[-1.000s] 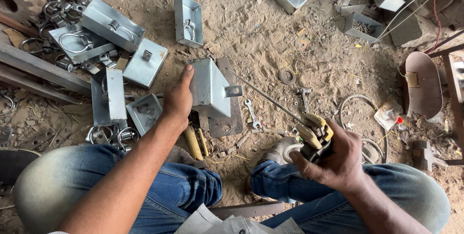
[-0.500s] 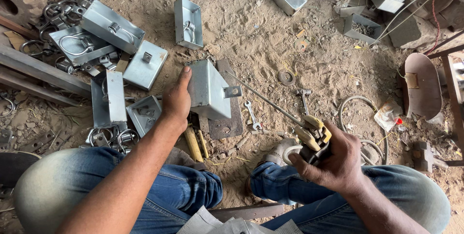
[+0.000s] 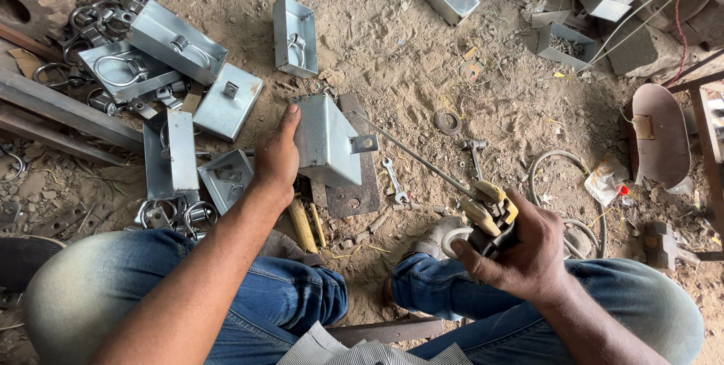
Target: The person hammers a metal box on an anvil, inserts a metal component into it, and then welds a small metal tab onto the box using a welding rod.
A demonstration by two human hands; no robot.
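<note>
Left hand (image 3: 276,160) steadies metal box (image 3: 324,141); right hand (image 3: 520,253) grips electrode holder (image 3: 492,214)

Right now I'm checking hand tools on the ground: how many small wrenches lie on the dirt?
1 shows clearly: a small wrench on the dirt right of the metal box, which the left hand steadies. Others may be hidden among the scrap.

Left hand (image 3: 276,160) stretched far, palm down, fingers flat — right hand (image 3: 520,256) near, fist clenched, knuckles up.
</note>
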